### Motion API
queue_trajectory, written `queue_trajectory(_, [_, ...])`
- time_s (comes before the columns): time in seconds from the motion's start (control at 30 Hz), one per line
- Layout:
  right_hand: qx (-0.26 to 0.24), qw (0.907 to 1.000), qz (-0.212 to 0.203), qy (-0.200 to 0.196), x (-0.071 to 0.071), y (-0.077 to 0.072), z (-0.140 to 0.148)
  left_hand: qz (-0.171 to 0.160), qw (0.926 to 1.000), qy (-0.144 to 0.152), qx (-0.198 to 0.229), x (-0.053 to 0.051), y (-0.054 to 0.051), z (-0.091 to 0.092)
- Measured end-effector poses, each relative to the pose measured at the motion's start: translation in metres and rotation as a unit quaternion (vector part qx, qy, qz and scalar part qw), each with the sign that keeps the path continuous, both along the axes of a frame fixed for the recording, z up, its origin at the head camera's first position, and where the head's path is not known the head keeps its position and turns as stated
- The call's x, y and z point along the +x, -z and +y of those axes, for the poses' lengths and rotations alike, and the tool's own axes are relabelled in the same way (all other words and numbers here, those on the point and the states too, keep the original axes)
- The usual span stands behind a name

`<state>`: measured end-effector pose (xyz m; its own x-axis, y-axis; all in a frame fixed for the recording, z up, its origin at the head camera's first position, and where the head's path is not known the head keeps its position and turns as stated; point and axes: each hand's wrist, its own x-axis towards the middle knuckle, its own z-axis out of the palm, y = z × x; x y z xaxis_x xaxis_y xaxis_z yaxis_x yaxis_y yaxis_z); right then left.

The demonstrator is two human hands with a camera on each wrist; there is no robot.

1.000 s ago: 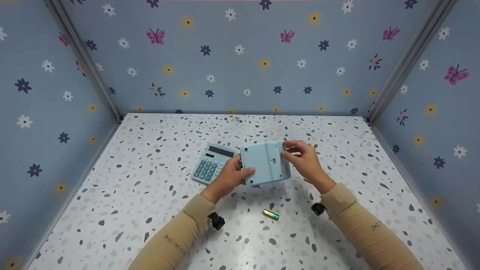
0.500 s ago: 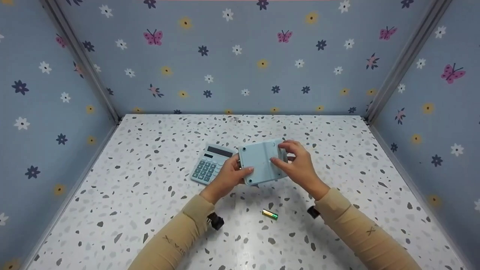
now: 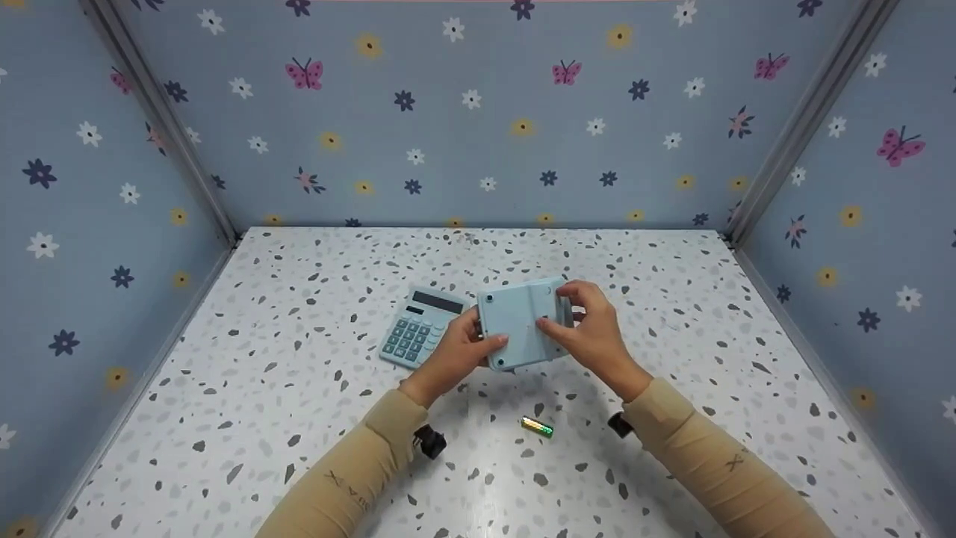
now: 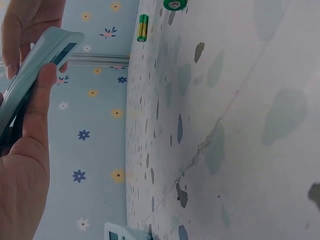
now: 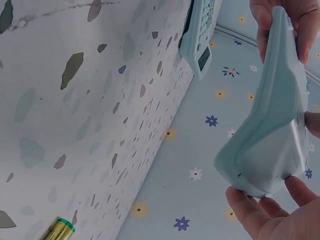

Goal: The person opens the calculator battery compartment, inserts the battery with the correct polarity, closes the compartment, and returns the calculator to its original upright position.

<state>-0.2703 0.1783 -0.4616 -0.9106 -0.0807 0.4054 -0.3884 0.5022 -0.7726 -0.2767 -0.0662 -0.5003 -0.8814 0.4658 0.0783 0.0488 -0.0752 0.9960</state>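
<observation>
A light blue calculator (image 3: pixel 515 321) is held above the table with its back facing up. My left hand (image 3: pixel 457 347) grips its left side, thumb on the back. At the thick right end, my right hand (image 3: pixel 594 329) holds it, with the thumb pressing the back and the fingers at the edge. The right wrist view shows that wedge-shaped end (image 5: pixel 270 155) between thumb and fingers. Behind my left hand, a second calculator (image 3: pixel 418 329) lies keys up, partly covered. A green and gold battery (image 3: pixel 538 427) lies on the table below the held calculator.
The speckled white table (image 3: pixel 336 448) has flowered blue walls (image 3: pixel 448 112) at the back and both sides. Two batteries show in the left wrist view: a farther battery (image 4: pixel 143 27) and a nearer battery (image 4: pixel 175 4) cut by the frame edge.
My right hand has moved left onto the held calculator, its thumb sliding from the edge onto the back. A battery tip beside the right wrist has gone out of sight in the head view.
</observation>
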Motion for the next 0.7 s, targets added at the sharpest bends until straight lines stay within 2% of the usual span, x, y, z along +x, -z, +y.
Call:
queue_trajectory(0.3, [-0.02, 0.9997, -0.008, 0.006, -0.0001, -0.0014, -0.0022, 0.017, 0.9998, -0.005, -0.01, 0.002, -0.0013, 0.0016])
queue_trajectory(0.7, [-0.02, 0.9994, -0.028, -0.002, -0.0013, -0.0027, -0.0001, 0.008, 0.9999, -0.01, -0.004, 0.0003, -0.0005, -0.0012])
